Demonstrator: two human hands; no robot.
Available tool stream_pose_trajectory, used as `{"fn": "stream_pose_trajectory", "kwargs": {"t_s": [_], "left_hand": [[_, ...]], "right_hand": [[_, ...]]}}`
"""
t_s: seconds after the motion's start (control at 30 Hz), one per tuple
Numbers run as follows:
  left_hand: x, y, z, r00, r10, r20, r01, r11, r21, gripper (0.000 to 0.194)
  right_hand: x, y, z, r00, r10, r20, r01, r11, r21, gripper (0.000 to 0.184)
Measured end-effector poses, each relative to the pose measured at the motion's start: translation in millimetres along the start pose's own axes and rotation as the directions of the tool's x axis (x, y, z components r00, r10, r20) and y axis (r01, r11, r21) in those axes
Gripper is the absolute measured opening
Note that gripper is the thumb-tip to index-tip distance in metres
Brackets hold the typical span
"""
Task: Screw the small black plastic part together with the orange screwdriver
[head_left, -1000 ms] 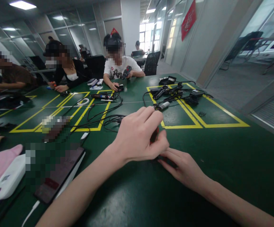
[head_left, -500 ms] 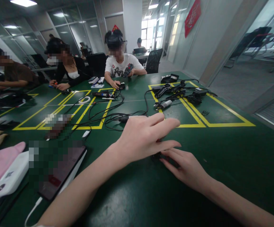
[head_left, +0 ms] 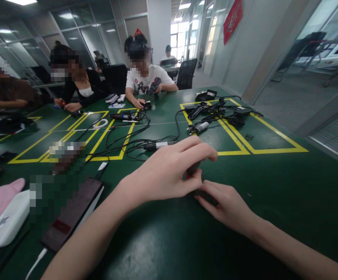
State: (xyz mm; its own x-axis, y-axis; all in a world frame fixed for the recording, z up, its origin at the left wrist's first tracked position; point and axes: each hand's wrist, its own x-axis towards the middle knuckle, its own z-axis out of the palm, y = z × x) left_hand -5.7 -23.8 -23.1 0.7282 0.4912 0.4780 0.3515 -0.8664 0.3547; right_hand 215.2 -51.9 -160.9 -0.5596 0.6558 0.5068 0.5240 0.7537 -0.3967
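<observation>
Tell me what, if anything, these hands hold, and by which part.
The left hand curls its fingers around a dark object near its top, perhaps loosely; the right hand seems to pinch a small dark piece, its gripped part hidden.

Past the right fingers point(head_left: 212, 188), to their right, the green surface point(head_left: 288, 198) offers a wide bare stretch where a hand could pass low. On the near side, between the two forearms, there is bare room too. A dark handle point(head_left: 192, 169) fills the narrow gap under the left fingers point(head_left: 198, 151). Just beyond these, a black device point(head_left: 150, 147) and looped cable point(head_left: 128, 151) bar a low path; farther off stand a silver cylinder point(head_left: 202, 127) and tangled black cables point(head_left: 237, 119). Left of them, a phone point(head_left: 75, 206) blocks.
</observation>
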Motion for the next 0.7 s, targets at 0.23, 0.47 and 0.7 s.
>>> {"fn": "stream_pose_trajectory", "kwargs": {"t_s": [0.23, 0.47, 0.7], "left_hand": [[-2, -10, 12.8, 0.983, 0.028, -0.181, -0.007, 0.993, 0.115, 0.022], [2, -3, 12.6, 0.972, 0.054, -0.227, 0.027, 0.940, 0.340, 0.029], [-2, 1, 1.7, 1.000, -0.016, -0.013, 0.018, 0.988, 0.153, 0.041]], "right_hand": [[-1, -1, 1, 1.000, 0.010, 0.012, -0.010, 1.000, -0.001, 0.012], [0, -2, -1, 0.999, 0.027, 0.025, -0.028, 0.999, 0.016, 0.011], [2, -4, -3, 0.996, 0.051, 0.070, -0.052, 0.999, 0.010, 0.014]]}}
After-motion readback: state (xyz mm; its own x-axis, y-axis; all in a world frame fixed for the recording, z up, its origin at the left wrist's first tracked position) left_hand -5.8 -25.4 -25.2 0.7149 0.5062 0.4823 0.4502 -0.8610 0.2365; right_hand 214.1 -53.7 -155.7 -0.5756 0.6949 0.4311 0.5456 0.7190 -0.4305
